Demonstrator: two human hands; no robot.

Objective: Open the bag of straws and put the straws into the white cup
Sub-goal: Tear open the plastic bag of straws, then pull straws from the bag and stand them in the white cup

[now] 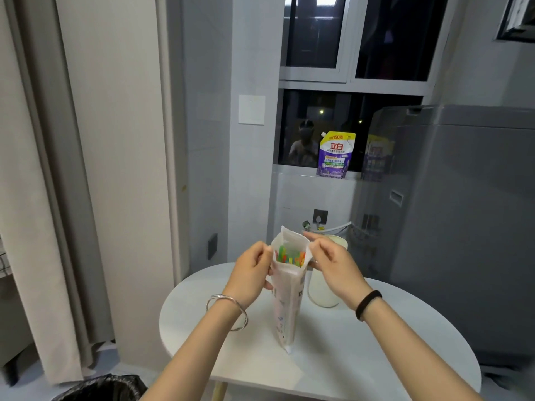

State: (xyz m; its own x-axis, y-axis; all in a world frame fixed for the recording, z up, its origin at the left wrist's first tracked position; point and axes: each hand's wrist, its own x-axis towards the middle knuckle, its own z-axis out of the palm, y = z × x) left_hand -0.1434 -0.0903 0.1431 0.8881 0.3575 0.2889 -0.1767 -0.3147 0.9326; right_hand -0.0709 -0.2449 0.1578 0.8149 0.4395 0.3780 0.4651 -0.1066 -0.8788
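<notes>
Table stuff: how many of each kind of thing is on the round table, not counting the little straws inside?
Bag of straws: 1, standing upright, its top pulled open by the left hand and right hand
White cup: 1, behind the right hand
Total on the white table: 2

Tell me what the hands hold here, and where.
Both hold the bag of straws by its open top: left hand pinches the left edge, right hand the right edge.

Both hands (pixel 251 270) (pixel 333 263) raised, fingertips pinched
</notes>
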